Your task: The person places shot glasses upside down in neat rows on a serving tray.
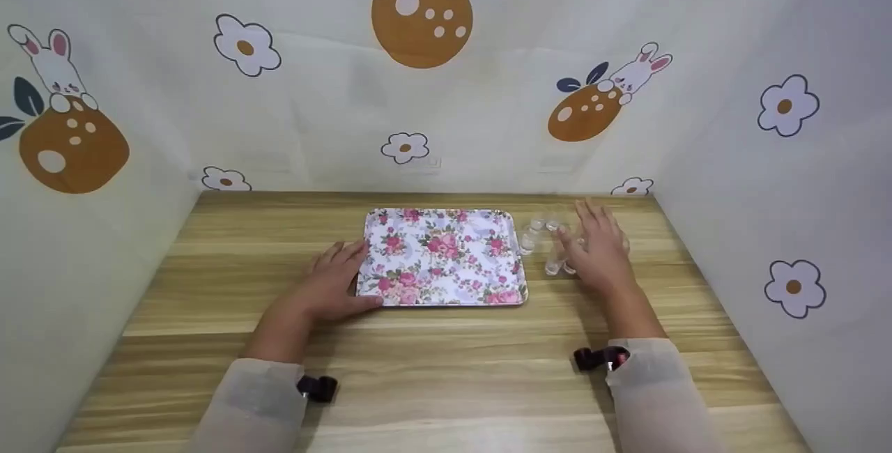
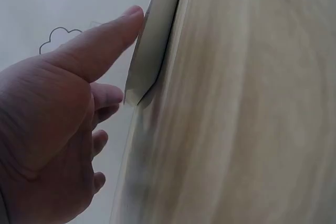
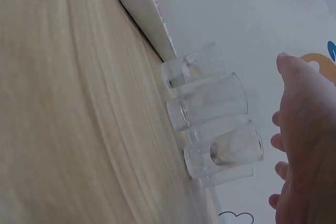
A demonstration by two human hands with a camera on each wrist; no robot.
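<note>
A white tray with pink roses [image 1: 439,258] lies flat on the wooden table. At its left side is my left hand [image 1: 339,282], its thumb along the front left corner and its fingers by the left edge. From the left wrist, the thumb touches the rim of the tray [image 2: 149,45]. Several small clear shot glasses [image 3: 212,103] stand upright in a group right of the tray. Over and beside these glasses [image 1: 552,267], my right hand [image 1: 597,251] is spread with nothing in its grasp, partly hiding some of them.
The wood-grain table [image 1: 446,376] ends at a pale cloth backdrop [image 1: 313,104] printed with rabbits, oranges and flowers. Side walls of the same cloth rise at left and right. A small black camera [image 1: 320,389] sits on each wrist.
</note>
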